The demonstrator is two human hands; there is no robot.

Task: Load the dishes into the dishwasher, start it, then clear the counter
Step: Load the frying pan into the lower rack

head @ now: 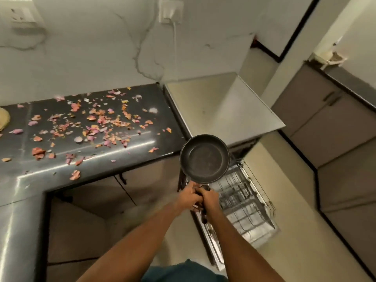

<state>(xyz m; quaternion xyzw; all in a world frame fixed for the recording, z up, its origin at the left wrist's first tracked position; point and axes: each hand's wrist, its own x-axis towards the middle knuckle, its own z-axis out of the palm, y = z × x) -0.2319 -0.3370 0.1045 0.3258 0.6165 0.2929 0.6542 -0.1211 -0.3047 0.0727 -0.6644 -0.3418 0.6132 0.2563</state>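
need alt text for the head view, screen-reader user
Both hands, left hand and right hand, grip the handle of a black round frying pan above the pulled-out wire dishwasher rack. Left of it, pink and orange peel scraps litter the dark glossy counter.

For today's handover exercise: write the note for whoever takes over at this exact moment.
Left hand and right hand: both have a grip on the handle of the frying pan, held above the pulled-out dishwasher rack.
Rack looks empty; pan not yet loaded.
Counter is strewn with peel scraps.
Left: load the pan, start the dishwasher, clear the counter.
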